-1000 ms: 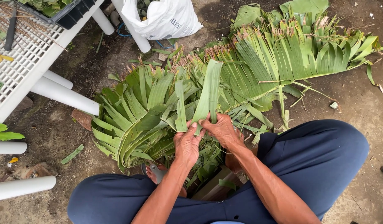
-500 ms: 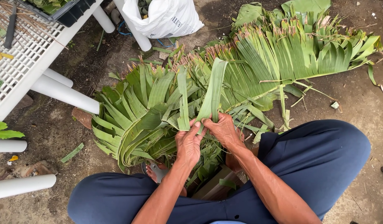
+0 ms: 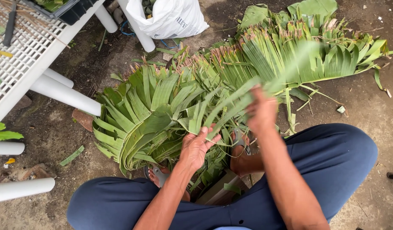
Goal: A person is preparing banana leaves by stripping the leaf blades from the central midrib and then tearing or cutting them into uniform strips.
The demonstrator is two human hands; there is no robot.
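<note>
Person seated low, knees spread, dark blue trousers (image 3: 332,162), sandalled feet on bare dirt ground (image 3: 367,106).

Left hand (image 3: 195,147): fingers curled around the near end of a long narrow green leaf strip (image 3: 230,106), pinching it against the palm. Grasping, not released.

Right hand (image 3: 261,111): raised, motion-blurred, sits further along the same strip. Looks closed on it, but blur hides the fingers, so can't tell for sure.

Leaf strip: runs diagonally from the left hand up and right, past the right hand, far end blurred over the pile. Held above the heap, between the knees and the pile.

Big fan-shaped heap of green palm-like leaves (image 3: 145,110) lies on the ground just beyond the feet, left of centre. A second spread of the same leaves (image 3: 298,51) continues far right, with brown dried tips along the far edge.

White plastic lattice table (image 3: 21,59) far left, on round white legs. A dark-handled tool (image 3: 10,25) lies on it, next to yellow bits.

White plastic bag (image 3: 171,17) stands at far centre, beside a table leg. Loose leaf scraps on the dirt near left.
</note>
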